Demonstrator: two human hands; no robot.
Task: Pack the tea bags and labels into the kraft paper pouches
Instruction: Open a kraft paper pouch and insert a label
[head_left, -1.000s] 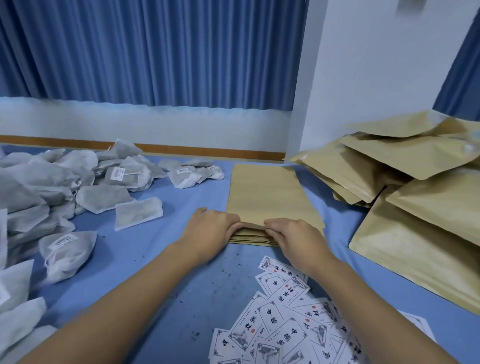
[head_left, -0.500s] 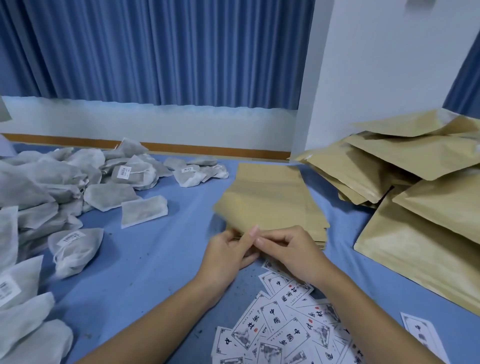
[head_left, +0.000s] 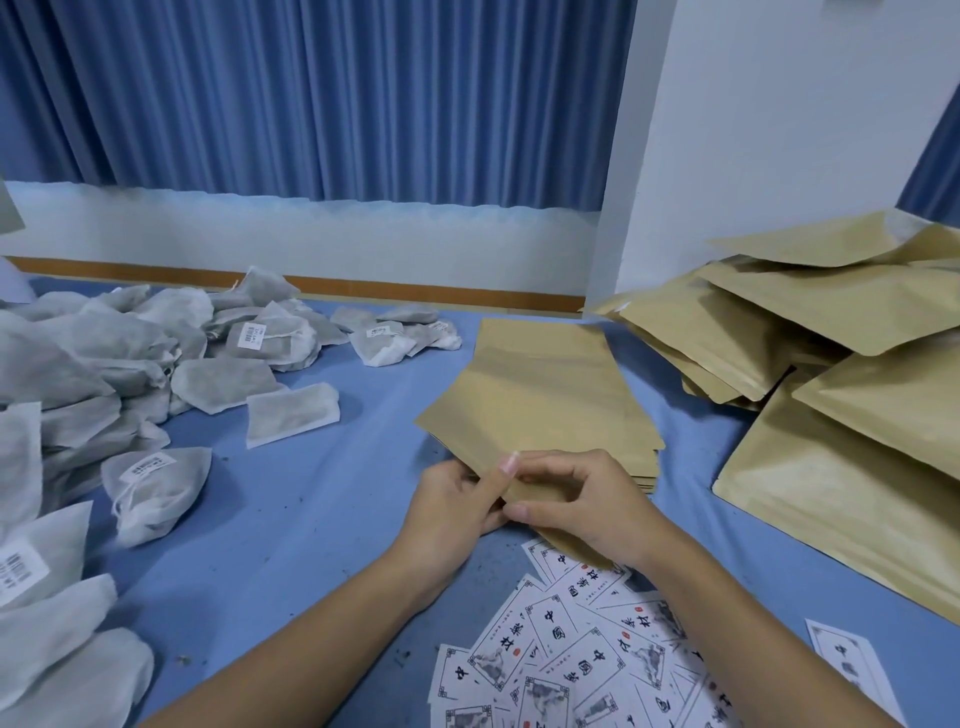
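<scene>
A flat kraft pouch (head_left: 524, 415) tilts above its stack (head_left: 550, 340); white tea bags (head_left: 104, 364) heap at the left — printed labels (head_left: 561, 660) fan out nearest, puffed pouches (head_left: 831, 467) piled right.

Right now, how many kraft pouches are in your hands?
1: the kraft pouch, pinched at its near end by left hand and right hand, over the flat stack. Another stuck beneath it would be hidden.

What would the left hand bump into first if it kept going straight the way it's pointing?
Probably the right hand, whose fingers sit just past the left hand and its raised index finger on the kraft pouch both hold. Beyond lies the flat pouch stack; depth is hard to judge.
</scene>
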